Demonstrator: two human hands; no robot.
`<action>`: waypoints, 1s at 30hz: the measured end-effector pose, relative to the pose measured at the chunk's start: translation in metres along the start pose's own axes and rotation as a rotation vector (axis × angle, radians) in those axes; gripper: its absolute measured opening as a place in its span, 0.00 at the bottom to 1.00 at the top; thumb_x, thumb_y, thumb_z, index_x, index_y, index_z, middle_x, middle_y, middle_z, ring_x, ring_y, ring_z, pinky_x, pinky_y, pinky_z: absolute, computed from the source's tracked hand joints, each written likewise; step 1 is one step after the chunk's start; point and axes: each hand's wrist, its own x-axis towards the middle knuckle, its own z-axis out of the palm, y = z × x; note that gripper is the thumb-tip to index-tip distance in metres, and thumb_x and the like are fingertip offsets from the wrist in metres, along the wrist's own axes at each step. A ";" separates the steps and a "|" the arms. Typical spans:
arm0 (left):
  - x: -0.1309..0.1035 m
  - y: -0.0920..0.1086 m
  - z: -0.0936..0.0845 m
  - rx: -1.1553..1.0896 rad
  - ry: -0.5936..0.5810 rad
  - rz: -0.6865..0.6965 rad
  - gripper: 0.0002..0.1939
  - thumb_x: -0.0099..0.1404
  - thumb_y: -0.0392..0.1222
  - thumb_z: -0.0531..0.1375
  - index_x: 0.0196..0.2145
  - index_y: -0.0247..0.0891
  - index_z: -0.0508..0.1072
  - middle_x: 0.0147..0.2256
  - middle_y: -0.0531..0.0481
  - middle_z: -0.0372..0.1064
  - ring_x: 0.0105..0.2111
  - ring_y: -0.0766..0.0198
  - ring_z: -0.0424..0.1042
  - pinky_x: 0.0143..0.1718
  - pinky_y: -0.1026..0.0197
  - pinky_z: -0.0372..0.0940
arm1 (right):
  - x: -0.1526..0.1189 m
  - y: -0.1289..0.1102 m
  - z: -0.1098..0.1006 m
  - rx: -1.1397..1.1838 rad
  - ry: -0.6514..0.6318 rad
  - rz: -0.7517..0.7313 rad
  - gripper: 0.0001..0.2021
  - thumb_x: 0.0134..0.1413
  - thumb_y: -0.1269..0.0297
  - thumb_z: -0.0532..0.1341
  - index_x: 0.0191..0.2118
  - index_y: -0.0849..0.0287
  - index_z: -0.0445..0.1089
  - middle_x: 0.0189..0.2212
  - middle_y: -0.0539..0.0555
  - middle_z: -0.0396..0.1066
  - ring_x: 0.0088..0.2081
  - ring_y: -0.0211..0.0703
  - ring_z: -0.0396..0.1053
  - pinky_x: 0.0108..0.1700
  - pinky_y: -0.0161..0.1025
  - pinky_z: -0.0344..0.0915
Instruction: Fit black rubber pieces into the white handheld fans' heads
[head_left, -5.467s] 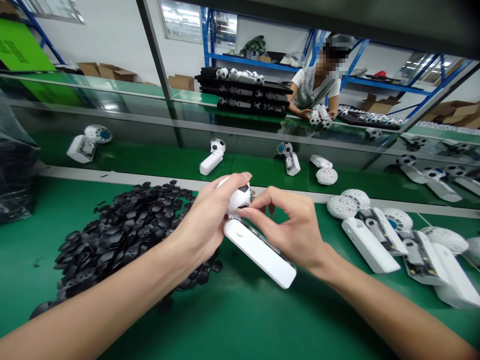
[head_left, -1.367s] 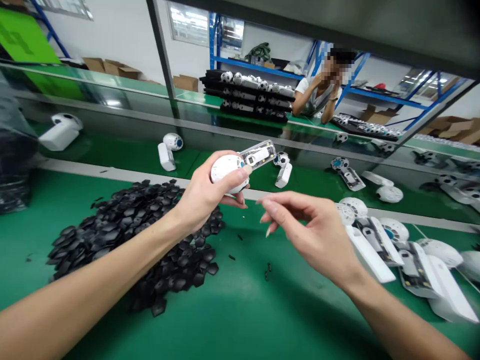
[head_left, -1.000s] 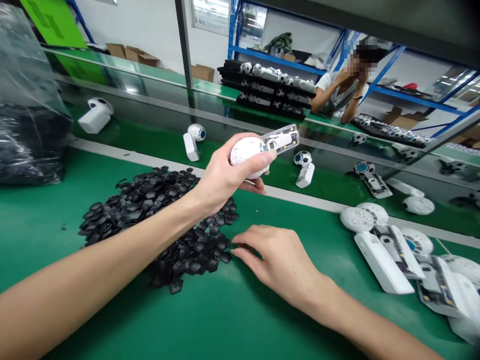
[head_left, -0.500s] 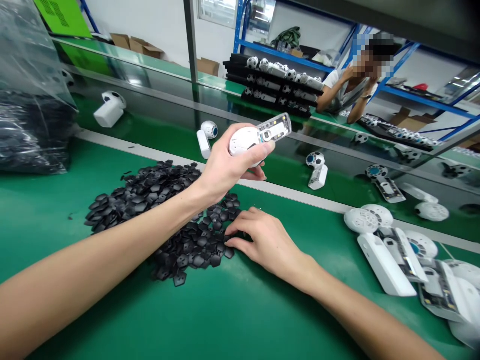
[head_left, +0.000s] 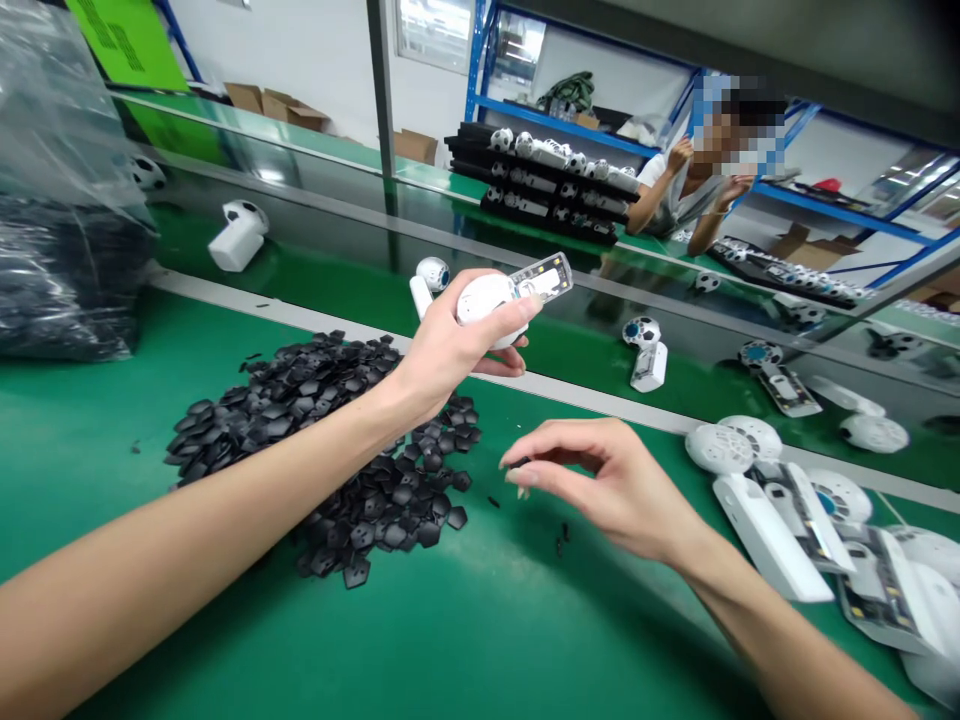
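My left hand (head_left: 457, 330) is closed around a white ball-shaped device (head_left: 484, 298), holding it above the pale strip at the table's edge. A rectangular arm with a circuit board (head_left: 551, 280) sticks out from the device toward the upper right. To the right of a heap of black pentagon pieces (head_left: 405, 490), my right hand (head_left: 592, 470) pinches a small black piece (head_left: 517, 463) between thumb and fingertips. Most of that piece is covered by the fingers. A few black bits (head_left: 562, 538) are just below this hand, some seen edge-on.
More white devices (head_left: 772, 540) are piled at the right. Several others, including a soccer-ball-patterned one (head_left: 643, 352), lie on the dark green strip beyond. A clear bag of black pieces (head_left: 67, 270) stands at left. Across the line sits a person (head_left: 682, 195) beside stacked black trays (head_left: 540, 185).
My right hand has drawn back rightward from the heap with a black piece between its fingers, and loose bits now show below it. My left hand still holds the device, slightly lower.
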 end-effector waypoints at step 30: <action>-0.021 -0.028 0.019 0.037 -0.114 0.087 0.12 0.76 0.53 0.63 0.44 0.43 0.78 0.43 0.50 0.71 0.37 0.64 0.67 0.35 0.66 0.67 | 0.009 -0.003 -0.018 0.402 0.496 -0.046 0.12 0.44 0.60 0.83 0.30 0.57 0.84 0.25 0.52 0.82 0.28 0.43 0.80 0.34 0.36 0.78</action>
